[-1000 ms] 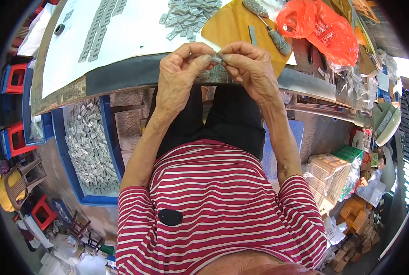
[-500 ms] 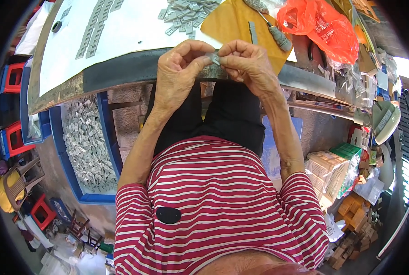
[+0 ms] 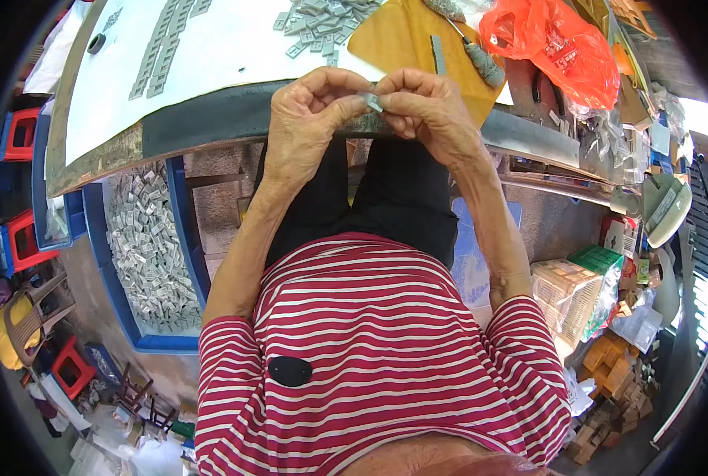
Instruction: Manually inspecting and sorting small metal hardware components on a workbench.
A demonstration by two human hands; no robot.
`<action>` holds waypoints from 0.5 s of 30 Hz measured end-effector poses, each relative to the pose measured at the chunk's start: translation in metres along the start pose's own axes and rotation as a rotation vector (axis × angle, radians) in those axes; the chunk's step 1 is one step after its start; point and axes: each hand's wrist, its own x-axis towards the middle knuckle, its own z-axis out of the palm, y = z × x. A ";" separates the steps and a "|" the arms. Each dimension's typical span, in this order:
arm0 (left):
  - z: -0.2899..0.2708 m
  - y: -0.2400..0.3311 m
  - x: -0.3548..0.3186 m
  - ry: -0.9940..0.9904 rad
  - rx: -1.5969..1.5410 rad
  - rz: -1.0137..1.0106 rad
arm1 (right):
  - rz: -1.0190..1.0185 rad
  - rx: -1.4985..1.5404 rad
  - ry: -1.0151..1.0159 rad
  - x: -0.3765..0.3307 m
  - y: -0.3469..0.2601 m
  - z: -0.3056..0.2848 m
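Pinched between the fingertips of both hands is a small grey rectangular piece, held just above the table's near edge. My left hand grips it from the left with thumb and forefinger; my right hand does the same from the right. Fingertips cover much of the piece. Beyond the hands, a loose heap of similar grey pieces lies on white sheeting. Farther left, more grey pieces lie in lined-up rows.
Brown paper lies right of the heap, with a grey thread-wound tool and a red plastic bag beside it. Below the table at left stands a blue tray full of grey pieces. A crate stands at right.
The small grey piece has tilted slightly between the fingertips, showing more of its lighter face. Both hands stay in almost the same place.
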 end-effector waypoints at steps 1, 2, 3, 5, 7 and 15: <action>0.000 -0.001 0.000 0.000 0.000 -0.001 | 0.001 0.000 0.000 0.000 0.002 0.000; -0.001 -0.001 0.000 0.000 -0.005 0.000 | 0.008 0.041 0.007 0.001 0.004 0.000; -0.001 -0.001 0.001 0.000 -0.009 0.002 | 0.015 0.082 0.013 0.002 0.004 -0.001; -0.002 -0.001 0.001 -0.020 0.034 -0.007 | 0.007 0.089 0.023 0.000 0.004 0.000; -0.003 0.002 0.000 -0.041 0.076 -0.017 | 0.001 0.098 0.033 0.000 0.002 0.001; -0.005 0.013 0.004 -0.110 0.533 0.118 | 0.018 0.079 -0.002 0.000 -0.005 0.000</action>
